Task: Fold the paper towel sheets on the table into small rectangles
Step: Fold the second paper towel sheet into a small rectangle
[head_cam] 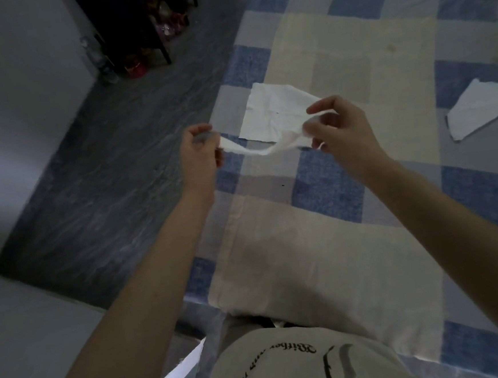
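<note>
Both hands are raised above the table, each gripping one end of the same sheet; the left hand (200, 151) has fingers and thumb curled round the left end, the right hand (338, 128) pinches the right end between thumb and fingertips.

Largest item: the table covered by a blue, grey and cream checked cloth (324, 183), filling the right of the view; a dark grey mottled floor (105, 158) lies to its left.

Next: a flat white paper towel sheet (268, 112) lies on the cloth just beyond the hands, partly hidden by the right one; a second white paper towel sheet, crumpled and unfolded (474, 111), lies well apart toward the right edge.

Smallest: the held white paper towel strip (256, 149), bunched and sagging in the middle, clear of the cloth; whether it joins the flat sheet behind it cannot be told.

Governing relation: the strip's long axis runs left to right between the hands, across the person's front; neither hand is plainly nearer. In my judgement a fold would mean bringing one end over to the other; the slack middle risks an uneven crease unless the strip is first drawn taut or laid flat.
</note>
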`<state>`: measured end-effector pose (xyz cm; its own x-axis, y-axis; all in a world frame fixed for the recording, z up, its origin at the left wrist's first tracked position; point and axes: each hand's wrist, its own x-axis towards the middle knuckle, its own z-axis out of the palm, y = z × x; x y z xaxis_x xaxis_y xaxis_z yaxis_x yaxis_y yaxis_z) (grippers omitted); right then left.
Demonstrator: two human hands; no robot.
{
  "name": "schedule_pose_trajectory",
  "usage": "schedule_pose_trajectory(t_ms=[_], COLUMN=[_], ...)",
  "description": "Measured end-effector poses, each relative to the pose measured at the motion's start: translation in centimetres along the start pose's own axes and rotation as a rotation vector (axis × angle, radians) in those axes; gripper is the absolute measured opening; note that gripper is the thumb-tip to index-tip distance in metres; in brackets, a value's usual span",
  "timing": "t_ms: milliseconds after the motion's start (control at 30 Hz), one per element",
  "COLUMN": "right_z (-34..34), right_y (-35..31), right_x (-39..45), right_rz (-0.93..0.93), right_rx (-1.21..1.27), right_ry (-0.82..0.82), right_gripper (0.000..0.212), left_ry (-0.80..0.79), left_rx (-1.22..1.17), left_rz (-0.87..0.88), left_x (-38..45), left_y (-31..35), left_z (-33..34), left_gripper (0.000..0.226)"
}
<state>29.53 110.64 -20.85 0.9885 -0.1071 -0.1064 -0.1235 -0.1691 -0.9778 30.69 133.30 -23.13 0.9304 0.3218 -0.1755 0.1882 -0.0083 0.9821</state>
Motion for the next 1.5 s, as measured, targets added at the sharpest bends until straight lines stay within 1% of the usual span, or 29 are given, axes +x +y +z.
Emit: schedule_pose_trajectory(t_ms=[100,167,200,267,333,400,467,533,600,667,733,767,833,867,900,967,1033,1100,1167,1300,1367,1500], right_z=[-0.6,-0.8,-0.9,-1.1,-1.2,-1.4,-1.5,-1.6,-1.7,-2.0,-2.3,-2.3,-1.9,-1.4,-0.5,1.9,4.4,6.3,6.9,4.1,2.1,-0.1], right_y=[0.1,1.8,3.2,6.2,9.5,12.5,14.6,15.7,15.6,14.9,14.0,13.7,13.3,13.2,13.2,13.7,14.3,15.3,16.8,19.3,19.8,19.8], right_x=[-1.3,-2.9,-3.9,-6.3,-8.5,-10.3,-11.9,-13.0,-13.5,-13.3,-12.9,-12.7,-12.0,-11.6,-11.2,-10.7,-10.5,-10.7,-11.1,-11.4,-11.2,-10.6], right_rz=[-0.099,-0.073,-0.039,0.051,0.154,0.252,0.303,0.306,0.308,0.342,0.378,0.379,0.296,0.23,0.174,0.093,-0.033,-0.14,-0.205,-0.269,-0.253,-0.113], right_rx=[0.001,-0.021,-0.041,-0.12,-0.236,-0.303,-0.333,-0.375,-0.38,-0.359,-0.396,-0.435,-0.565,-0.629,-0.658,-0.633,-0.626,-0.626,-0.707,-1.041,-1.141,-1.172], right_ry=[-0.002,-0.028,-0.055,-0.136,-0.238,-0.272,-0.278,-0.307,-0.332,-0.368,-0.415,-0.41,-0.296,-0.222,-0.16,-0.097,-0.12,-0.214,-0.307,-0.363,-0.353,-0.22], right_gripper=[0.006,0.004,0.004,0.004,0.002,0.007,0.013,0.013,0.01,0.007,0.01,0.013,0.016,0.014,0.011,0.023,0.036,0.045,0.052,0.062,0.064,0.067], left_ry=[-0.011,-0.063,-0.103,-0.197,-0.314,-0.415,-0.465,-0.509,-0.534,-0.527,-0.477,-0.429,-0.35,-0.359,-0.395,-0.493,-0.568,-0.659,-0.733,-0.726,-0.711,-0.614], left_rx=[-0.024,0.028,0.071,0.201,0.397,0.579,0.65,0.666,0.703,0.751,0.851,0.907,0.99,1.005,1.012,1.037,1.059,1.114,1.19,1.242,1.232,1.205], left_rz=[0.146,0.18,0.169,0.106,0.041,-0.039,-0.143,-0.209,-0.208,-0.196,-0.147,-0.093,0.063,0.152,0.233,0.366,0.436,0.462,0.449,0.506,0.503,0.475], left_x=[-0.7,-1.7,-2.2,-3.1,-4.0,-5.4,-7.0,-8.4,-9.0,-9.2,-9.2,-9.2,-9.3,-9.3,-9.3,-9.0,-8.5,-8.1,-7.5,-6.3,-6.2,-6.9], left_y=[0.7,-0.7,-1.9,-4.9,-8.1,-10.7,-12.4,-13.2,-13.6,-13.7,-13.5,-13.3,-12.4,-12.0,-12.0,-12.9,-14.3,-15.6,-16.6,-17.6,-17.6,-17.4], left_z=[-1.4,-2.8,-3.5,-5.0,-6.5,-7.9,-8.8,-9.1,-9.3,-9.4,-9.3,-9.0,-7.6,-6.5,-5.3,-2.7,-0.7,0.5,0.6,-0.5,-0.7,0.1], left_gripper=[0.021,0.026,0.029,0.032,0.029,0.026,0.024,0.021,0.021,0.023,0.021,0.019,0.012,0.005,0.004,0.023,0.036,0.052,0.062,0.06,0.059,0.06])
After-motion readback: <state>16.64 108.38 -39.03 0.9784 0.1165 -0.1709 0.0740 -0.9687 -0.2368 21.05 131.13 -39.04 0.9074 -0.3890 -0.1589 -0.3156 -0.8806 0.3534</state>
